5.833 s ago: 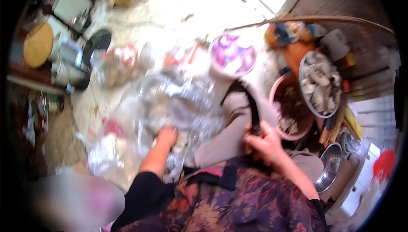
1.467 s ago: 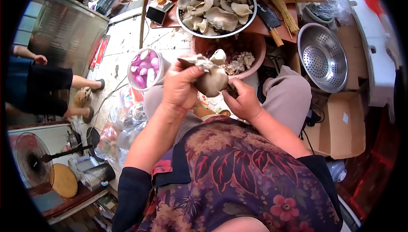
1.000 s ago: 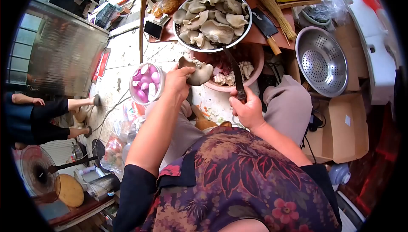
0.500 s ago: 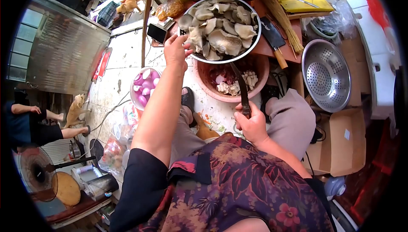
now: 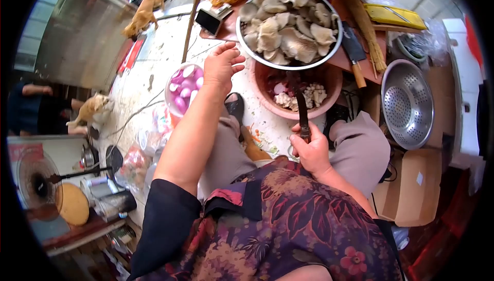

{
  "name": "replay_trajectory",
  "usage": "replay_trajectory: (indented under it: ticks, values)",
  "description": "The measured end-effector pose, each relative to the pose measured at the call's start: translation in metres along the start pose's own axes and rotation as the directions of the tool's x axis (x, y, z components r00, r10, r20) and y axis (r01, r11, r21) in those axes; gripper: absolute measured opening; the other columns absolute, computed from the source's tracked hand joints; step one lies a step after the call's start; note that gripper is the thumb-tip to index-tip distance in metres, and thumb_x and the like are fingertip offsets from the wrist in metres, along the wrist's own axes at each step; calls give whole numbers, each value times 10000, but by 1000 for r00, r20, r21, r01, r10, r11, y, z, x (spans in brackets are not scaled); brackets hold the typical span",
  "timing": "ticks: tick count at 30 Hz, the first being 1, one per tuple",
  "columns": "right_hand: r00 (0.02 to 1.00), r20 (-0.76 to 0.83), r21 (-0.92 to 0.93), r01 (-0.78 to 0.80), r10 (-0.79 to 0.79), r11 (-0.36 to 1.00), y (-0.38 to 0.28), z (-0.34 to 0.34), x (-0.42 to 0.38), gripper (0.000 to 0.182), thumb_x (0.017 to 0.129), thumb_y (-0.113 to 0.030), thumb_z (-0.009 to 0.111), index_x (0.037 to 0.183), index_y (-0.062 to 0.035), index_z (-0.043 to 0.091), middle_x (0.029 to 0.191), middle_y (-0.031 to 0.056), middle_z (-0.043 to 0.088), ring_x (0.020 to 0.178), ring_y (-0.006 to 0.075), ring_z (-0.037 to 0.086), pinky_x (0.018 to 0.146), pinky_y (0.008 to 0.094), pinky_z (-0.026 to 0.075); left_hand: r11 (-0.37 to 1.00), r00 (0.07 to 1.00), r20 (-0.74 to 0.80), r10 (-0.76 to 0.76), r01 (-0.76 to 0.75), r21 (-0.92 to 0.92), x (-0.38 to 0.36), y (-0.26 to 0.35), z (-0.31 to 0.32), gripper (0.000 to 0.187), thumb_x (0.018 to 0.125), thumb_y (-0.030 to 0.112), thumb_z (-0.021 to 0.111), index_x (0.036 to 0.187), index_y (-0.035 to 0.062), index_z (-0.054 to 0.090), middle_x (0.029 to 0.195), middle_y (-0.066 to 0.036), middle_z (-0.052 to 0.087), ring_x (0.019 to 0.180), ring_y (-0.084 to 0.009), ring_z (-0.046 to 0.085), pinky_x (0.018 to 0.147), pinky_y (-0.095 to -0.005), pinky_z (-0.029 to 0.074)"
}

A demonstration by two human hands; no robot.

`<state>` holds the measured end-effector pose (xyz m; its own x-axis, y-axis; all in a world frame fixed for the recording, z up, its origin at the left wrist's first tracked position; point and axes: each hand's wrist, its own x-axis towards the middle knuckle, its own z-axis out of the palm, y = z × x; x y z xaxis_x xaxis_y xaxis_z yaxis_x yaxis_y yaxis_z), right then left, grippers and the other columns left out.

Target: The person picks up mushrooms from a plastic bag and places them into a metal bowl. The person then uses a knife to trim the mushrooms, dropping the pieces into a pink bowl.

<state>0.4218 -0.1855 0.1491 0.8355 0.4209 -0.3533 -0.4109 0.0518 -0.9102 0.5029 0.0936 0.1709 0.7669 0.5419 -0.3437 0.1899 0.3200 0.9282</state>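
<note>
My left hand (image 5: 222, 68) is just left of a wide metal bowl (image 5: 289, 68), its fingers loosely apart and nothing in them. The bowl is heaped with grey-white oyster mushrooms (image 5: 299, 44). My right hand (image 5: 313, 150) grips the handle of a knife (image 5: 302, 107), whose dark blade points away from me over a terracotta-coloured basin (image 5: 260, 91). Pale chopped pieces (image 5: 315, 95) and purplish-red pieces lie in that basin, partly hidden beneath the bowl. Left of my forearm stands a tub of peeled purple onions (image 5: 185, 84).
A cleaver (image 5: 352, 49) and a straw whisk (image 5: 371, 39) lie right of the bowl. Beyond them are a steel colander (image 5: 408, 103) and a cardboard box (image 5: 419, 191). A phone (image 5: 208, 22) rests at the bowl's left. Dogs (image 5: 91, 110) and a seated person are at left.
My left hand has come away from the mushrooms at the bowl's left edge. The view has shifted, so the bowl and basin appear further right. The knife stays in my right hand.
</note>
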Motion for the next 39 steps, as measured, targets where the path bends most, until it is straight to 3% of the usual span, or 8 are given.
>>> replay_trajectory:
  ticks: [7,13,17,25,30,33,37,39]
  values:
    - [996,75,-87,-45,51,995,20,14,0,189,867,-38,617,1044,-23,554,725,-1,573,538,59,517,484,211,416,972,962,-162,219,-229,-46,-133,4,-163,236,834,39,628,1068,22,602,981,-78,644,775,-172,658,657,-278,545]
    - [977,211,-192,26,16,981,15,38,-9,179,894,-68,614,1060,-50,549,660,-12,539,494,66,493,405,210,351,984,925,-348,-151,176,39,-307,-136,-296,166,822,65,606,971,8,654,893,-82,681,794,-167,658,723,-293,541]
    - [907,418,-241,47,60,969,-4,80,-25,197,898,-71,606,1086,-55,548,661,-5,542,493,62,486,397,200,334,865,846,-514,-141,358,353,-377,-236,-317,290,791,93,615,1062,10,679,975,-74,707,846,-151,652,798,-283,515]
    - [642,734,-433,193,221,881,14,150,-57,209,850,-21,662,1049,-27,598,767,-44,562,592,13,481,544,178,384,638,903,-324,-281,428,640,-417,-306,-277,268,832,190,561,1055,86,668,1071,-187,650,984,-354,621,847,-417,492]
    - [663,708,-410,107,242,906,18,153,-57,215,852,-3,643,1059,-20,588,754,-27,563,572,38,493,531,189,389,648,878,-422,-227,460,607,-409,-313,-284,229,847,235,539,944,87,684,860,-180,680,851,-370,647,770,-454,510]
    - [658,715,-452,176,237,875,17,154,-57,219,848,8,636,1059,-18,584,749,-16,564,566,55,501,526,198,394,797,754,-630,-188,492,350,-377,-301,-298,262,840,266,552,943,62,679,899,-206,677,859,-367,653,768,-460,507]
    - [712,655,-486,141,253,862,16,153,-60,191,828,-8,642,1013,-22,593,713,-22,547,559,59,501,510,212,396,796,674,-738,-28,462,392,-339,-335,-326,308,849,279,534,977,43,685,1002,-227,671,939,-375,651,825,-462,505]
    - [717,650,-541,203,252,816,12,152,-58,166,815,-23,648,975,-28,603,685,-24,544,557,56,508,503,220,402,589,679,-671,-298,684,431,-321,-368,-343,335,868,261,500,1039,40,685,1113,-228,650,1040,-388,625,905,-457,488]
